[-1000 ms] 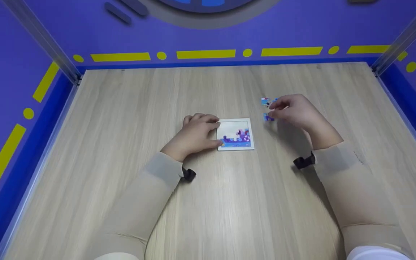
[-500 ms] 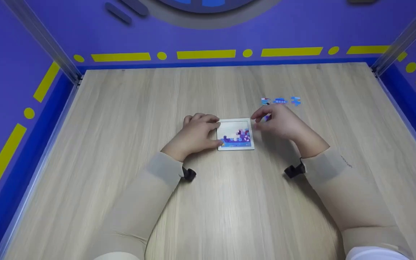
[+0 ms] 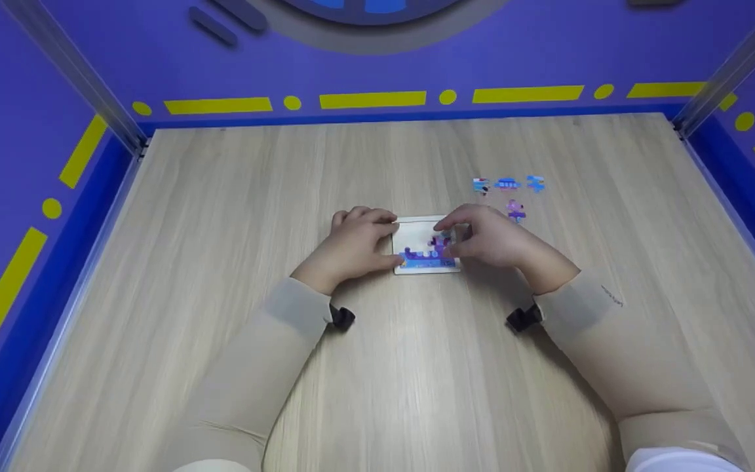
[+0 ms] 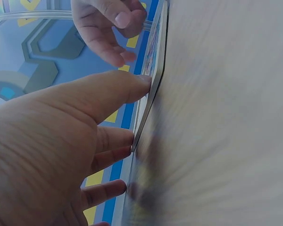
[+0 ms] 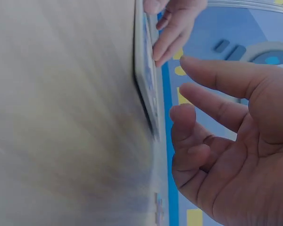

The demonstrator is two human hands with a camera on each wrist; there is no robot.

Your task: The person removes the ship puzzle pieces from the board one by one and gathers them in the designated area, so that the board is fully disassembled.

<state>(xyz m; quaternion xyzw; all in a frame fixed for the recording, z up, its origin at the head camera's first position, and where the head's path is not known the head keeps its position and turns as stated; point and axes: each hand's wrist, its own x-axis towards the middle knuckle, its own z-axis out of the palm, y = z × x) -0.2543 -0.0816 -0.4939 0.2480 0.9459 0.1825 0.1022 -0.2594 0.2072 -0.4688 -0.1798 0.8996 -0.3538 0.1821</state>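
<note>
I see the left hand [image 3: 358, 242] braced at the white puzzle frame [image 3: 426, 271], which lies flat on the surface [image 3: 364, 393] just to its right. Its thumb touches the near corner and its fingertips meet the far one; the fingers are extended, spanning that side rather than wrapping round it.

The right hand [image 3: 492, 239] is over the frame's right side, thumb and forefinger parted, the other fingers loosely bent. My right wrist view shows nothing between them.

Between the hands, the purple and blue picture fills the frame's near strip and climbs toward the right thumb; the area closer to the left fingertips is plain white.

Just beyond the right knuckles lies a pink-and-purple section [image 3: 516, 210], whether one piece or two I can't tell. Farther out sit three loose pieces [image 3: 507, 183] in a row.
</note>
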